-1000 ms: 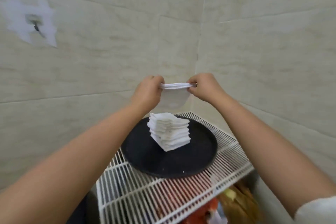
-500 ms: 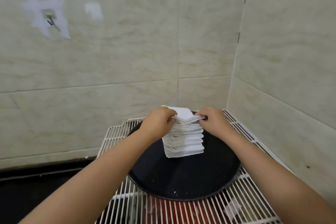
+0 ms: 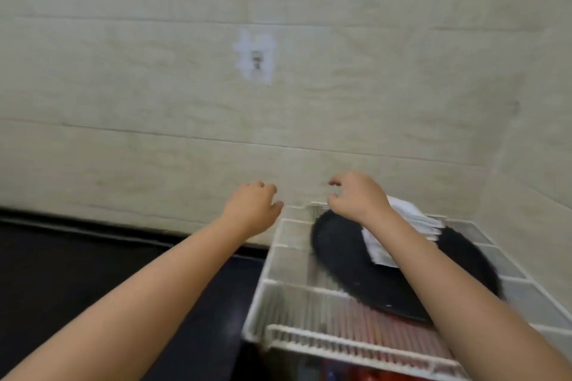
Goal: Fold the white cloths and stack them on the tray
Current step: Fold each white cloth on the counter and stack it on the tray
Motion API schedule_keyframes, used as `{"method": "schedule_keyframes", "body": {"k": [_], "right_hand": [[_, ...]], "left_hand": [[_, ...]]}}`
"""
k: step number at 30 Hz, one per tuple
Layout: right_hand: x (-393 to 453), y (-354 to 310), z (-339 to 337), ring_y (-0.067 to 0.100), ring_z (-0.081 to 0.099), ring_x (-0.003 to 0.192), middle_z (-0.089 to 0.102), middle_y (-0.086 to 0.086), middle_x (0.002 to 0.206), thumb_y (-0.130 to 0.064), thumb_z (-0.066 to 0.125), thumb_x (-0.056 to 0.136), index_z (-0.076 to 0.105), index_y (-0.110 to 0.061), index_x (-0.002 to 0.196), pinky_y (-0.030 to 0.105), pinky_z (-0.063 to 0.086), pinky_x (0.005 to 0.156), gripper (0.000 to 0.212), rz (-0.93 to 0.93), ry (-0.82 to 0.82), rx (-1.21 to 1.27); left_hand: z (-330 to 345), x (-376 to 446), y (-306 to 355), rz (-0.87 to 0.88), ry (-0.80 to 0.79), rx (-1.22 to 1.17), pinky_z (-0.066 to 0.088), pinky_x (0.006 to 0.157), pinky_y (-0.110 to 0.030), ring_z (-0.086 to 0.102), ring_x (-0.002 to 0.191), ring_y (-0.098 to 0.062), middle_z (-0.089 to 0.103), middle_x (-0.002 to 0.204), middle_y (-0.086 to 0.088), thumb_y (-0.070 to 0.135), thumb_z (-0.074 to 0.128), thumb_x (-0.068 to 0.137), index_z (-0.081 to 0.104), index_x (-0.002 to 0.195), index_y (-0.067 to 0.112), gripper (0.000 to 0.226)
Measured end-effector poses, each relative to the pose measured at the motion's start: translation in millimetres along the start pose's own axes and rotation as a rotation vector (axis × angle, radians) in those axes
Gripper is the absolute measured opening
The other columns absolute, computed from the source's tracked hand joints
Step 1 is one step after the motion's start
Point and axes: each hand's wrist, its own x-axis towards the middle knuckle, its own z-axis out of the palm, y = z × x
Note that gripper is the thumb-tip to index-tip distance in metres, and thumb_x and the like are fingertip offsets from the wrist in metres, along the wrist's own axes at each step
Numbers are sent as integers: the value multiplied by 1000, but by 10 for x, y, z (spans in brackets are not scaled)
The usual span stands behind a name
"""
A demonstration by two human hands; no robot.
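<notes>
Both hands up and empty, blurred with motion. Left hand (image 3: 252, 210) hangs in front of the tiled wall (image 3: 154, 96), off the left edge of the wire rack (image 3: 297, 312), fingers loosely curled, thumb out toward the rack, nothing in its grip. Right hand (image 3: 356, 195) sits above the rack's far left corner, fingers bent and parted in a loose claw, grip likewise holding nothing; its forearm runs diagonally across the rack toward the near right corner. Stack of folded white cloths (image 3: 402, 219) stands on the round black tray (image 3: 349, 257), toward the tray's far side, partly hidden behind the right wrist and forearm; the visible layers show at the stack's right edge and again lower down, left of the forearm. Neither hand touches the stack as far as can be seen. Tray lies flat on the white wire rack, taking up most of its middle and right, with bare wire along the left and near edges. Something red shows through the wires below the near edge, too blurred to tell what. Dark counter (image 3: 93, 272) stretches left of the rack, up to the foot of the wall. On the wall above, a small metal hook (image 3: 256, 58) in a patch of white filler.
</notes>
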Motion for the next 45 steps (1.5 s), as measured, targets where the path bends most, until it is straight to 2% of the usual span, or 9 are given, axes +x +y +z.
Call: {"method": "schedule_keyframes", "body": {"k": [7,10,16,21,24,31,37,40,45], "right_hand": [[-249,-2925,669,27,48,124,54,7,134,-23,49,84,50,-18,129,38,45,100,45,-482,-63,155],[-546,-4223,929,26,43,128,51,7,136,-30,51,86,48,-18,130,40,40,104,46,-723,-89,240],[-1259,-6301,1482,26,39,130,46,5,139,-38,49,88,42,-17,134,40,37,105,50,-1045,-238,315],[-1895,-7824,2062,26,35,132,40,6,144,-37,50,88,38,-17,137,42,34,107,53,-1258,-405,391],[-2208,-8728,2446,27,37,131,43,7,141,-38,49,89,39,-16,135,42,36,105,53,-1389,-414,405],[-2947,-10554,3373,26,38,130,47,8,136,-41,48,89,45,-13,130,42,33,107,50,-1584,-501,462],[-3837,-11780,3794,26,35,132,43,9,139,-41,49,88,43,-14,132,42,29,108,52,-1748,-524,509],[-4274,-12371,3971,26,35,133,45,10,138,-41,51,87,45,-13,131,41,27,110,53,-1812,-544,531],[-4911,-13440,4352,27,41,127,50,10,134,-40,53,86,49,-12,127,43,33,108,50,-1835,-591,537]], "left_hand": [[-968,-1759,-2269,-428,215,181,41,96,-40,43,122,-32,48,132,-13,36,39,96,38,135,14,45],[-1373,-2686,-3110,-638,249,348,39,96,-41,43,119,-34,51,126,-14,36,42,94,47,126,12,40],[-1955,-4489,-4436,-1077,136,551,37,97,-40,43,120,-35,51,126,-17,44,39,93,49,122,12,45],[-2112,-5637,-5301,-1332,81,589,36,99,-40,41,120,-35,50,127,-18,47,34,94,47,124,10,49],[-2133,-6234,-5893,-1449,46,637,35,99,-41,40,121,-35,49,128,-19,48,33,94,47,123,9,50],[-2073,-7480,-6980,-1828,-24,551,31,104,-45,33,129,-35,44,135,-17,49,31,95,44,126,10,51],[-2139,-8438,-7607,-2030,19,523,23,110,-47,20,137,-32,34,143,-15,48,31,95,37,134,11,53],[-2183,-8931,-8027,-2089,76,504,19,114,-49,14,141,-32,29,146,-16,46,31,96,33,138,11,55],[-2244,-9810,-8873,-2107,76,461,19,114,-48,12,142,-33,25,149,-15,46,30,97,32,139,11,55]]}}
